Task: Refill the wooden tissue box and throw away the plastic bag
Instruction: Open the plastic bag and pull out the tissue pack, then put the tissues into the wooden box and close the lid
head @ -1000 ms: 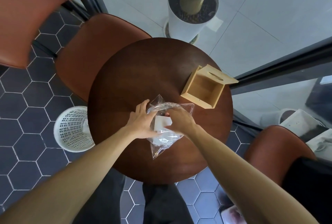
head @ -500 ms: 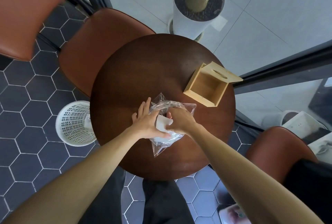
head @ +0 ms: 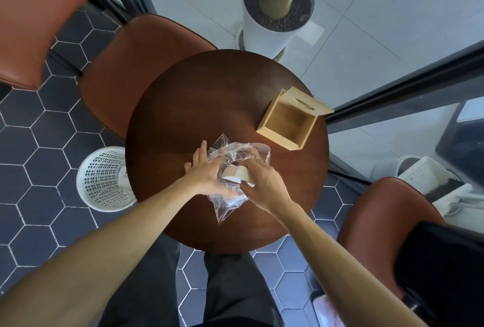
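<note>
Change since the earlier frames: the white stack of folded tissues [head: 237, 173] now stands lifted and tilted between your hands, further out of the bag mouth than half a second ago, when it lay flatter inside the film; your hands sit at much the same spot on the table.

Item 1, right hand [head: 264, 182]: fingers curled round the tissue stack, grasping it at its near right end.

Item 2, left hand [head: 207, 174]: fingers mostly straight, laid flat on the crumpled clear plastic bag [head: 230, 169] just left of the grip, pressing the film to the tabletop; thumb lies under the stack's near edge.

Item 3, the bag: transparent, creased, glossy, spread on the round dark-brown wooden table [head: 199, 106]; one corner points toward you below the grip, the open mouth bunches beyond it.

Item 4, pale square wooden tissue box [head: 288, 123]: beyond and to the right of the grip, well apart from it, open and bare inside, its slotted lid [head: 306, 101] leaning at the far side.

Item 5, surroundings: white perforated plastic waste basket [head: 104, 180] on the dark hexagon-tiled floor, left of the grip past the table edge; brown leather chair [head: 136, 59] beyond left; another at right; white plant pot [head: 272, 28] beyond the table
</note>
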